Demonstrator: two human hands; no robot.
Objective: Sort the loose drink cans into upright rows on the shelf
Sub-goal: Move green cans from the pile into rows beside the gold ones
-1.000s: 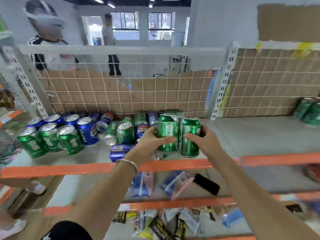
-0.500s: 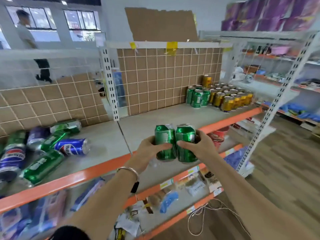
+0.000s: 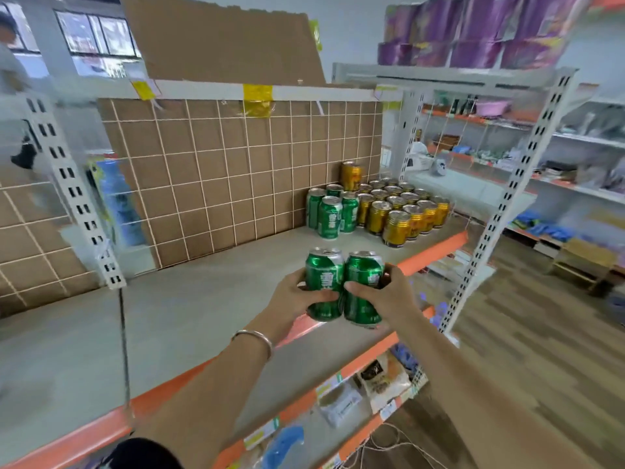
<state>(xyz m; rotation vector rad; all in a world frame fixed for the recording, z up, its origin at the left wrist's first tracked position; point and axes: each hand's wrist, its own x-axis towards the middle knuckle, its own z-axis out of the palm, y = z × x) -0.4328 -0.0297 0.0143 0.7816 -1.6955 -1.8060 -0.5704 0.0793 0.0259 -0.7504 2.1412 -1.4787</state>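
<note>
Your left thumb (image 3: 323, 296) lies curled across the front of the left can (image 3: 323, 274), low on its body. The other fingers of your left hand (image 3: 296, 297) wrap round its far side, out of sight. Your right thumb (image 3: 355, 286) crosses the front of the right can (image 3: 364, 272) in the same way, with your right hand (image 3: 385, 297) closed round its outer side. Something dark shows behind those fingers, too hidden to name.

Both cans are green and upright, tops up, and touch each other along their sides. You hold them in the air at the orange front edge of the shelf (image 3: 203, 299), above its grey board. A bracelet (image 3: 254, 337) sits on your left wrist.

Farther back and to the right on the same board, green cans (image 3: 329, 214) stand upright in a small group against the backing (image 3: 236, 170) of gridded cardboard. Just beside them on the right, gold cans (image 3: 395, 214) stand in close rows out to the front edge, with one more stacked on top at the back. Packets (image 3: 380, 379) lie on the lower shelf beneath your right forearm. Purple packs (image 3: 473, 32) sit on the top shelf, well apart from the cans.
</note>
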